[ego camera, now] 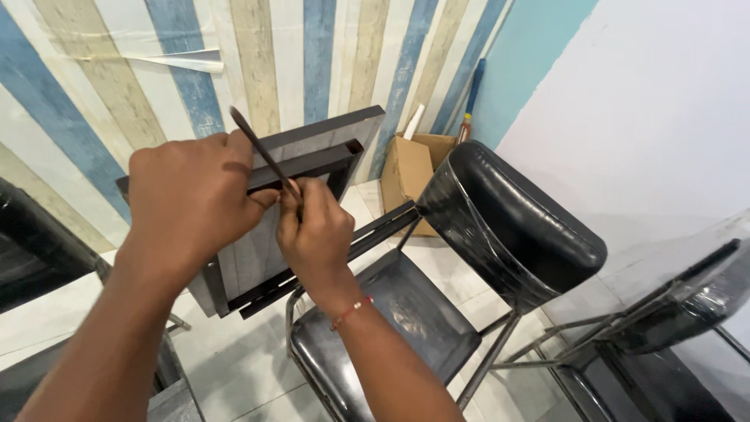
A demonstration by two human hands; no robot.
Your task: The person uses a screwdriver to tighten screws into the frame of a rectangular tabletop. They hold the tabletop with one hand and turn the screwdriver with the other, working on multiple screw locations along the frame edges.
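Note:
My left hand (191, 195) and my right hand (312, 234) are raised together in front of me, both closed on a thin dark rod (262, 152) that slants up to the left. My right hand pinches its lower end; my left hand grips it higher up. Behind the hands a grey framed panel (312, 148) with a dark border leans tilted against the striped wall. Part of the panel is hidden by my hands.
A black padded chair (500, 227) with a metal frame stands below and right of my hands. A second black chair (680, 305) is at the far right, another dark seat (31, 250) at the left. A cardboard box (410, 168) sits by the wall.

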